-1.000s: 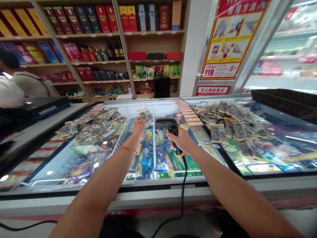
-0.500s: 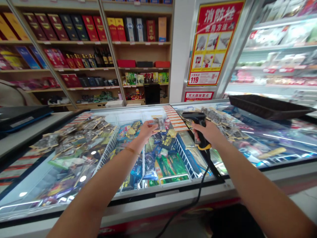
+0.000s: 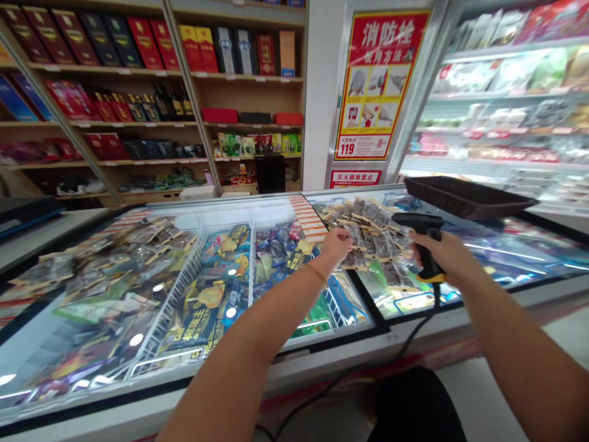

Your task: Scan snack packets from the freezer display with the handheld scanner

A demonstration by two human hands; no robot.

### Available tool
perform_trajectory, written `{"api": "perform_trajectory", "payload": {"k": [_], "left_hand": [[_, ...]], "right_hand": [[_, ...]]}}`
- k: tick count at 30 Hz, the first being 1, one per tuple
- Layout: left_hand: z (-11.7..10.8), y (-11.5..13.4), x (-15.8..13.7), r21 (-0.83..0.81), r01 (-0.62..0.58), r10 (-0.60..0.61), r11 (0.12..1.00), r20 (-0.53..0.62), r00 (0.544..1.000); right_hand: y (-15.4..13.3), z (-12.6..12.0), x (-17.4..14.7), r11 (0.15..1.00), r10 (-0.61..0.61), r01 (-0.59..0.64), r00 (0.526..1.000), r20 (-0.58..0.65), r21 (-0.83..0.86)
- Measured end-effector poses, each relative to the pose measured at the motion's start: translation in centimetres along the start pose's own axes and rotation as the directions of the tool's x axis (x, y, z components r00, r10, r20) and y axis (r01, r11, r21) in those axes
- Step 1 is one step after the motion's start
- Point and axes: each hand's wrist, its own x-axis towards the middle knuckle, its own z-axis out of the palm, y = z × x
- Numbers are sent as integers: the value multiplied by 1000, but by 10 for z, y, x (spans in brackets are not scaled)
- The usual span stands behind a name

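Note:
My right hand (image 3: pixel 442 255) is wrapped round the grip of a black and yellow handheld barcode scanner (image 3: pixel 421 222), held above the right part of the freezer. A black cable hangs from its base. At the near-left edge of a pile of small clear packets with dark contents (image 3: pixel 381 239), my left hand (image 3: pixel 338 245) has its fingers curled together. Packets lie right beside its fingertips; whether one is pinched between them I cannot make out. A second pile of similar packets (image 3: pixel 138 242) is spread over the left glass.
The glass-topped chest freezer (image 3: pixel 294 356) holds bagged goods in white wire baskets. A striped red and white label strip (image 3: pixel 307 218) lies across its middle. A dark tray (image 3: pixel 464 196) stands at the back right. Shelves of boxes and a fire-hydrant poster (image 3: pixel 381 86) are behind.
My left hand has moved right, from over the middle basket with a small clear packet to the right-hand pile. The scanner has moved right, away from it. The view has shifted right.

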Motion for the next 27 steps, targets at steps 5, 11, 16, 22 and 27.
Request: {"api": "perform_trajectory", "payload": {"k": [5,11,16,22,27], "left_hand": [[-26,-1,4,141,-45,47,989,-11,999],[-117,4,2,359,-114,184,926,-168,968],[-247,11,-23,566,50,232,823,-415,880],[-384,15,-65,727,495,230,477,-646,728],[-423,1,-83,731,613,210,302,-678,705]], "right_hand": [[-7,14,-8,994,112,-112,993,-45,4],[-19,72,-16,992,107,-112,992,68,67],[-30,163,-33,993,81,-101,965,249,67],[-38,261,-68,991,60,-111,867,494,74],[-27,294,-85,992,62,-113,805,590,51]]}}
